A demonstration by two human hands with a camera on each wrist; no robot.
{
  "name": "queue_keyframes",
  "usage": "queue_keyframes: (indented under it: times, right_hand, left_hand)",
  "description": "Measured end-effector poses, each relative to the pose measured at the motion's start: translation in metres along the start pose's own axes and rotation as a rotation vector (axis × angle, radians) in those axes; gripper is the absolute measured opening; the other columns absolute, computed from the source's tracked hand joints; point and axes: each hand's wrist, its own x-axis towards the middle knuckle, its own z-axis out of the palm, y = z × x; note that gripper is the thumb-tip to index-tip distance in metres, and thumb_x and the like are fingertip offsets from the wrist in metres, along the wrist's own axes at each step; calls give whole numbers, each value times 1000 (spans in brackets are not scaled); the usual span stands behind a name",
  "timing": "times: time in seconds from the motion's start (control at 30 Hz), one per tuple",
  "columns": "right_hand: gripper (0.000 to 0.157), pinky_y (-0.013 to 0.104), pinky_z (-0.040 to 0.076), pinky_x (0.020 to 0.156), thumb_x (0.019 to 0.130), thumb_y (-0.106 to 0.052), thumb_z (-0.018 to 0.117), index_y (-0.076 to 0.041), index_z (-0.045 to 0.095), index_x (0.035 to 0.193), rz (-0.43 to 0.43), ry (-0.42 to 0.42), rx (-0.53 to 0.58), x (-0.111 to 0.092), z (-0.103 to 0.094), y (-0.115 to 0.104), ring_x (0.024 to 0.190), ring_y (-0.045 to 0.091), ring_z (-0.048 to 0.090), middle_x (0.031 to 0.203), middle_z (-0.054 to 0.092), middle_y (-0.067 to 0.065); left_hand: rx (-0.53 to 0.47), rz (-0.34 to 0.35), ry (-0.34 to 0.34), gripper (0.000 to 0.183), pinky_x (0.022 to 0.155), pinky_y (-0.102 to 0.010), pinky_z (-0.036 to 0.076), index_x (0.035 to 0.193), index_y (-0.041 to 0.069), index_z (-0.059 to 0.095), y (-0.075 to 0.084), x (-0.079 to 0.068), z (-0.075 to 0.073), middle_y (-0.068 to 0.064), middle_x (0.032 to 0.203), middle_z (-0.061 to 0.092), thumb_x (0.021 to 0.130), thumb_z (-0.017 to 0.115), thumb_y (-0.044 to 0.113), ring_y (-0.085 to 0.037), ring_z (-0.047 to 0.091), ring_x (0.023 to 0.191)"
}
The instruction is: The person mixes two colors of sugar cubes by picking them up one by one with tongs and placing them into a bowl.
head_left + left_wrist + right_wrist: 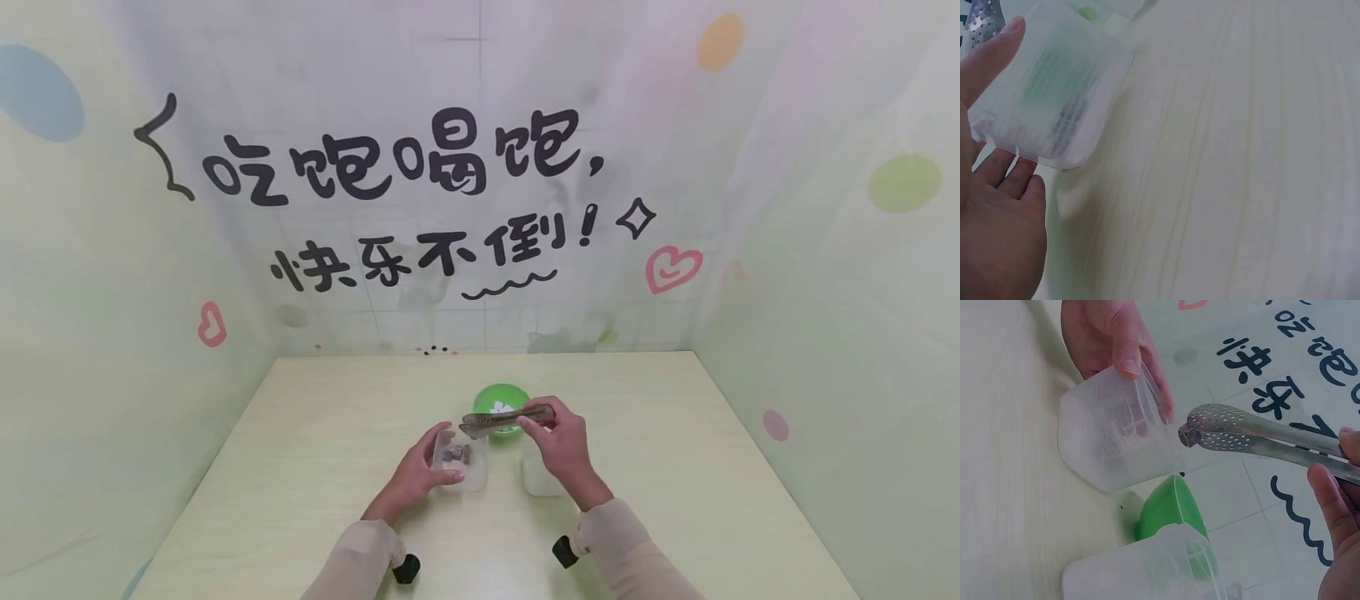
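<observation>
My left hand [411, 477] grips a clear plastic container [472, 482], with the thumb on the near side and fingers around the left. Several small dark cubes [457, 453] lie inside it. In my right hand [567, 446] are metal tongs [1266, 431] with perforated heads. Between the tong tips sits one dark cube [1189, 435], just outside the container's mouth in the right wrist view. Behind the hands stands a green bowl [498, 392] holding white pieces [501, 407]. The tongs pass across it in the head view.
A second clear container [542, 477] stands on the right, partly hidden by the right hand. Everything rests on a pale wood-patterned table [322, 433]. Printed curtains [787, 275] enclose its back and sides. Black wrist mounts [407, 568] show beneath the sleeves.
</observation>
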Motion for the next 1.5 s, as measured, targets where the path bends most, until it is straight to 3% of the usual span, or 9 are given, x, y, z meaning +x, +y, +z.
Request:
queue_keyframes:
  times: [0.17, 0.4, 0.53, 0.7, 1.2, 1.5]
  right_hand:
    - [19, 35, 59, 67, 80, 6, 74, 9, 64, 96, 15, 60, -8, 1, -2, 0, 70, 27, 69, 83, 71, 16]
    - [19, 20, 53, 60, 80, 6, 74, 8, 64, 96, -4, 122, -20, 2, -4, 5, 67, 24, 66, 82, 71, 16]
    - [19, 22, 55, 59, 81, 7, 74, 8, 64, 97, -14, 142, -25, 3, -7, 9, 68, 24, 67, 82, 71, 16]
    - [20, 28, 57, 59, 80, 9, 74, 10, 64, 97, -22, 151, -32, 3, -10, 12, 69, 26, 67, 84, 71, 19]
    - [21, 14, 52, 62, 79, 9, 74, 9, 63, 97, -16, 180, -41, 3, -13, 18, 70, 21, 66, 86, 72, 18]
    - [21, 18, 55, 64, 80, 8, 74, 11, 63, 98, 9, 149, 14, -1, -10, 12, 71, 21, 65, 87, 70, 22]
  left_hand:
    - [-11, 10, -1, 89, 115, -46, 23, 150, 12, 35, -3, 1, -1, -15, 147, 43, 75, 83, 10, -36, 28, 141]
    - [-8, -1, 2, 89, 115, -47, 23, 150, 12, 35, -4, 1, -1, -15, 148, 42, 75, 84, 10, -37, 28, 141]
    - [-10, 3, -2, 89, 115, -47, 23, 150, 10, 34, -1, 0, -1, -15, 148, 42, 75, 83, 8, -37, 28, 141]
    - [-8, -9, -5, 89, 114, -48, 24, 150, 11, 34, 2, -1, 0, -15, 149, 40, 75, 83, 8, -38, 27, 141]
    - [-11, 7, -9, 88, 114, -48, 23, 150, 12, 35, -3, 0, 0, -15, 149, 41, 76, 83, 10, -38, 26, 141]
    - [-9, -5, 3, 89, 115, -47, 23, 150, 12, 35, 0, 0, 0, -15, 148, 42, 75, 84, 10, -37, 27, 141]
